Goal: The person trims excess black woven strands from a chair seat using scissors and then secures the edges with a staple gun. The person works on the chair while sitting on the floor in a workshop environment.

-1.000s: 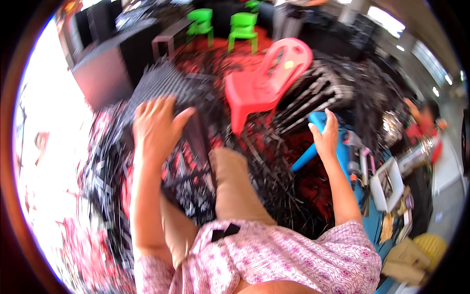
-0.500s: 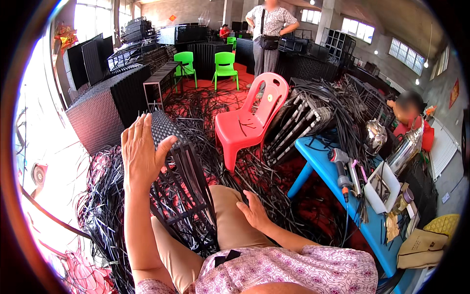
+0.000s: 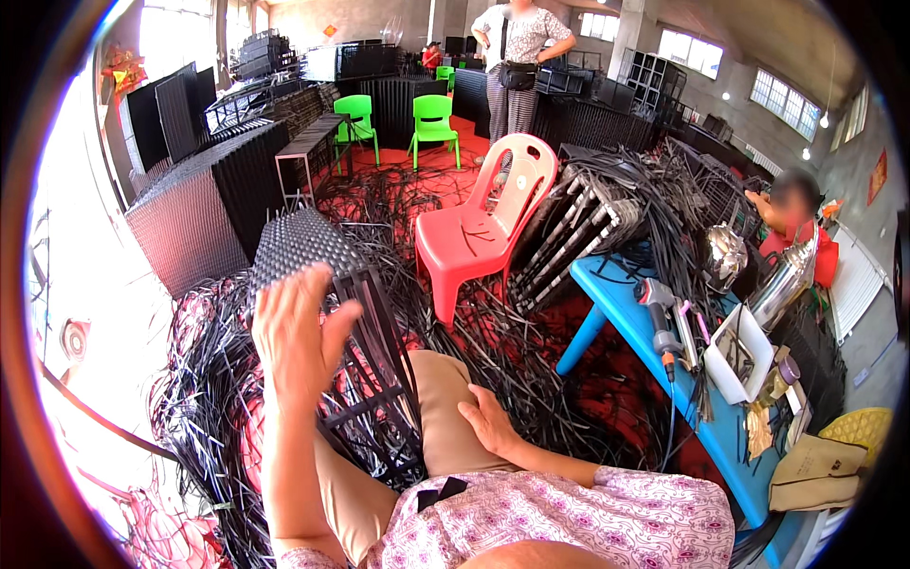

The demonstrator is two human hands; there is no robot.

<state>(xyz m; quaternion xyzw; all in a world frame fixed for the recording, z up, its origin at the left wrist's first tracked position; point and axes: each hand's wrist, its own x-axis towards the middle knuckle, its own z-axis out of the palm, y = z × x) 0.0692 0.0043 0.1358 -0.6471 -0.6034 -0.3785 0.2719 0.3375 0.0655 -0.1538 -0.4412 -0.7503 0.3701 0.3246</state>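
A black frame (image 3: 365, 356) with a woven plastic-strip panel (image 3: 308, 248) on its upper part stands tilted between my knees. My left hand (image 3: 301, 332) is raised at the panel's near edge, its slightly blurred fingers stretched out and the thumb apart. Whether the fingertips touch the weave I cannot tell. On my right thigh (image 3: 438, 379) rests my right hand (image 3: 493, 420), thumb and forefinger apart, with nothing visible in it; its other fingers are partly hidden.
Loose black strips (image 3: 204, 379) cover much of the red floor. A red plastic chair (image 3: 479, 232) stands ahead. At right, a blue table (image 3: 616, 308) bears a power tool (image 3: 657, 318) and a white bin (image 3: 737, 356). One person (image 3: 519, 57) stands beyond; another (image 3: 791, 209) is at right.
My left hand has come down and nearer from the top of the woven panel, uncovering more of it. My right hand has shifted slightly on the thigh; a dark piece by its fingers no longer shows.
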